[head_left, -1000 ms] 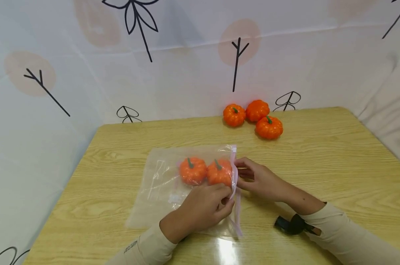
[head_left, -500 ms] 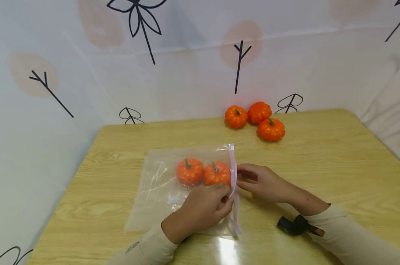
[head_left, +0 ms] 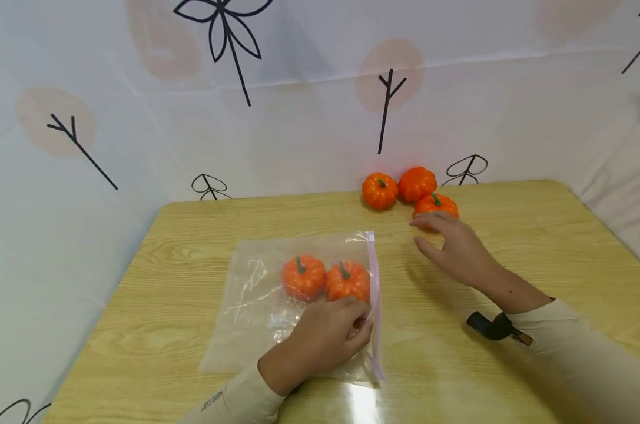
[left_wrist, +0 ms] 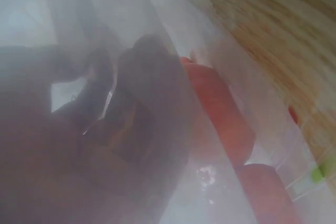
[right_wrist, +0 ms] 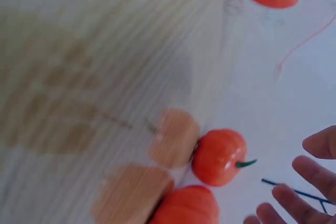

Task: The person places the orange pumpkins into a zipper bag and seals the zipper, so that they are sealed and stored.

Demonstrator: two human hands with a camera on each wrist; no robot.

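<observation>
A clear zip bag (head_left: 245, 335) with a pale purple zip edge lies flat on the table. Two orange toy pumpkins (head_left: 304, 280) with green stems are inside, side by side near its mouth. My left hand (head_left: 322, 335) pinches the zip edge; in the left wrist view the cloudy plastic blurs its fingers. Over the table to the right, my right hand (head_left: 460, 250) has its fingers spread and holds nothing. In the head view it overlaps the lower part of the front pumpkin (head_left: 437, 203) of the loose group; whether they touch, I cannot tell.
Two more loose pumpkins, a left one (head_left: 380, 191) and a back one (head_left: 417, 184), sit at the rear of the wooden table (head_left: 155, 282). A white patterned cloth (head_left: 309, 129) hangs behind. A black device (head_left: 489, 325) is strapped at the right wrist.
My right hand has left the bag's mouth and moved right and away from me to the loose pumpkins, opening on the way. The left hand stays at the zip edge.
</observation>
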